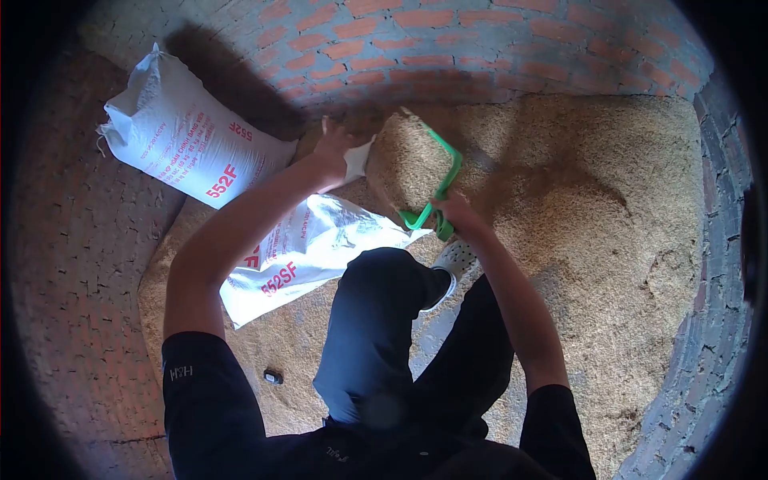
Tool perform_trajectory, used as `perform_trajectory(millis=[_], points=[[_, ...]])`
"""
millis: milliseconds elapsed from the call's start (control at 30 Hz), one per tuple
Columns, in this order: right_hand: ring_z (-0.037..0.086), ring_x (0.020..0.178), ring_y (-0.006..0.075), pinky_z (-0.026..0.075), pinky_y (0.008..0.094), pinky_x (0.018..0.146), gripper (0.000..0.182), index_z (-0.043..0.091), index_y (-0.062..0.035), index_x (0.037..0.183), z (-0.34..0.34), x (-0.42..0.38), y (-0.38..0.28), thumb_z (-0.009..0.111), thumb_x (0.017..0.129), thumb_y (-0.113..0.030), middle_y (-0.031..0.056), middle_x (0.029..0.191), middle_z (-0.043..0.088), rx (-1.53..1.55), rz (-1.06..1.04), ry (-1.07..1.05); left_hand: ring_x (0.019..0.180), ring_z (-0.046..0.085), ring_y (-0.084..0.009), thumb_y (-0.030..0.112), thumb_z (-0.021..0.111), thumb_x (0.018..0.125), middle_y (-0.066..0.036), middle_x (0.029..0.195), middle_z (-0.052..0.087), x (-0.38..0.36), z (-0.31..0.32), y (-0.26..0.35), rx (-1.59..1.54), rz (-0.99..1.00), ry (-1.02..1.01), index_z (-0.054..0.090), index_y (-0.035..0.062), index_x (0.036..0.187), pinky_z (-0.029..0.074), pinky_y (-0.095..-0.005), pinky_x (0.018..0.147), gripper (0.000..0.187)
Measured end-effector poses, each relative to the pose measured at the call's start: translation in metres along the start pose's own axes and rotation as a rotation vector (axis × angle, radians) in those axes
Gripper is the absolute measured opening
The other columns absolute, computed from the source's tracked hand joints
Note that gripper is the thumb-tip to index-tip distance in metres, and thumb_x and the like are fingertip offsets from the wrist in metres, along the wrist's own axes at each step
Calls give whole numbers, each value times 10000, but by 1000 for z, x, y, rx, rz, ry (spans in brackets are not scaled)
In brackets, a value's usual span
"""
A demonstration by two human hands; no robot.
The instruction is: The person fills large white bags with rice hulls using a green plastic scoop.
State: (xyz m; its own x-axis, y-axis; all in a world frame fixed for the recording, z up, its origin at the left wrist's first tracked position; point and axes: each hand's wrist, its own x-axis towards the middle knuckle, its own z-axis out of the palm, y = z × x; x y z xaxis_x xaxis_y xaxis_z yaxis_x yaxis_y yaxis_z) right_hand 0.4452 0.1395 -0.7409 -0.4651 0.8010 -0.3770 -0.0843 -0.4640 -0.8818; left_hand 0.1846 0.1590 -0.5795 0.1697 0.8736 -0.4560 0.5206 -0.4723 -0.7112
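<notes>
My left hand point(334, 149) grips the open mouth of a white sack point(320, 240) printed "552SF", holding its edge up. My right hand point(454, 210) is closed on the handle of a green scoop point(436, 180) heaped with husked grain, tilted over the sack's mouth. The sack lies partly flat on the grain beside my bent knee point(376, 320). A broad pile of golden grain point(576, 216) spreads across the brick floor in front and to the right.
A second, filled white sack point(188, 140) lies at the back left against the brick wall point(448, 40). Brick paving point(72, 264) runs along the left. A small dark object point(274, 376) rests on the grain near my left side.
</notes>
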Motion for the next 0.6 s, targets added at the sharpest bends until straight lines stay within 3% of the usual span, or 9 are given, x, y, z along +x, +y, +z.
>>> perform_trajectory(millis=[33, 100, 133, 200, 233, 300, 333, 433, 600], points=[[559, 647, 171, 479, 333, 552, 255, 482, 5, 1042, 4, -4, 2, 567, 861, -153, 107, 834, 553, -3, -1, 1, 1369, 169, -316, 204, 592, 807, -117, 1472, 246, -6, -20, -6, -2, -1, 2, 569, 186, 1221, 52, -674, 1036, 416], [588, 681, 246, 478, 404, 622, 268, 468, 19, 1049, 18, -16, 8, 555, 860, -150, 163, 882, 564, -222, -101, 18, 1261, 402, -315, 137, 626, 732, -158, 1357, 431, -14, -57, -21, -82, 24, -413, 615, 52, 1125, 326, -612, 967, 402], [588, 681, 246, 478, 404, 622, 268, 468, 19, 1049, 23, -17, 17, 555, 860, -150, 163, 882, 564, -223, -103, 19, 1261, 402, -315, 137, 626, 732, -158, 1357, 431, -6, -50, -26, -82, 23, -411, 615, 52, 1125, 326, -612, 967, 402], [591, 912, 374, 464, 443, 778, 397, 420, 1, 1212, 31, -17, 34, 528, 883, -194, 232, 986, 586, -690, -377, 191, 1004, 616, -300, 82, 627, 683, -165, 1091, 626, 18, -20, -42, -506, -200, -252, 659, 3, 992, 511, -479, 771, 320], [540, 1011, 442, 432, 472, 847, 479, 359, -12, 1297, 32, -20, 33, 513, 885, -203, 283, 1086, 552, -732, -263, 142, 1004, 616, -300, 82, 627, 683, -165, 1091, 626, 27, -8, -47, -501, -200, -249, 659, 3, 992, 511, -479, 771, 320], [559, 967, 440, 444, 476, 823, 520, 305, -49, 1343, 34, -17, 50, 506, 890, -206, 278, 1084, 554, -734, -374, 173, 763, 679, -256, 87, 630, 707, -155, 879, 675, 41, 13, -58, -788, -438, -161, 672, 50, 967, 545, -390, 662, 266], [577, 922, 437, 456, 479, 799, 567, 251, -85, 1390, 35, -19, 53, 499, 896, -210, 272, 1082, 556, -739, -478, 200, 763, 679, -256, 87, 630, 707, -155, 879, 675, 45, 21, -63, -786, -437, -161, 672, 50, 967, 545, -390, 662, 266], [607, 835, 420, 484, 480, 727, 656, 115, -170, 1443, 27, -36, 41, 488, 905, -201, 278, 1122, 533, -832, -451, 150, 722, 677, -284, 61, 619, 703, -165, 861, 672, 65, 46, -75, -772, -477, -30, 663, 22, 954, 536, -415, 655, 258], [617, 759, 396, 502, 472, 638, 706, 30, -239, 1453, 24, -39, 34, 480, 911, -191, 280, 1160, 502, -941, -608, 212, 767, 662, -320, 54, 589, 709, -149, 892, 670, 79, 52, -83, -784, -328, 98, 661, 65, 987, 526, -435, 675, 287]])
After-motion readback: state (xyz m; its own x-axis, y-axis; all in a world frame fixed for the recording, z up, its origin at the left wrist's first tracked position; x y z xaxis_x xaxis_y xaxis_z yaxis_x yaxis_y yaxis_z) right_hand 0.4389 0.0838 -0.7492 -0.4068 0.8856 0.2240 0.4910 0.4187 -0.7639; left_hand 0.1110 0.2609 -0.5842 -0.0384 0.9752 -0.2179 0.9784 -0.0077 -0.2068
